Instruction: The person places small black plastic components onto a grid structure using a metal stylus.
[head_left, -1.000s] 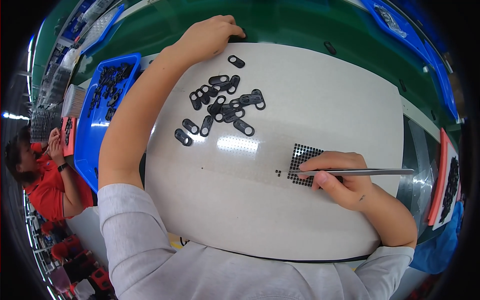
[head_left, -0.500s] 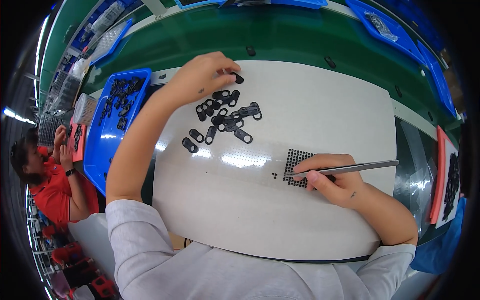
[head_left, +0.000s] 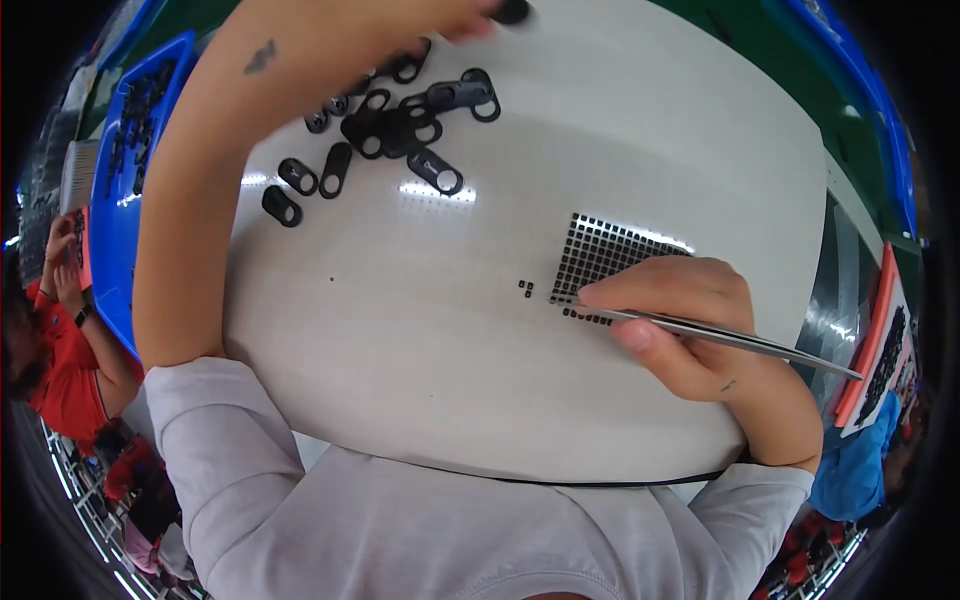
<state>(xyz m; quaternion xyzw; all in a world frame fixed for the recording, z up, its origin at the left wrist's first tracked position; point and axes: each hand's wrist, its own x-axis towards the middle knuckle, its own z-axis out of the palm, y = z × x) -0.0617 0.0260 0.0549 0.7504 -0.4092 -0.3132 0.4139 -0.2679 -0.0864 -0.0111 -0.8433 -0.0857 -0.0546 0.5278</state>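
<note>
Holding tweezers [head_left: 740, 343] in the right hand [head_left: 690, 310] and 1 black tab [head_left: 512, 12] in the left hand [head_left: 400, 22].
The right fingers pinch closed around the tweezers; whether the tips grip anything, I cannot tell. The left fingers, blurred and cut off above, seem closed on the tab. Progress looks early: most visible squares in the grid [head_left: 610, 250] lie in place just beyond the right fingers, with 3 loose squares [head_left: 525, 289] left of them; loose tabs [head_left: 435, 172] lie nearer the body than the left fingers, any finished tab hard to tell. Since the earliest frame, the left fingers have come from the green table onto the board [head_left: 450, 400], and the tweezers' back end now slopes toward the body.
</note>
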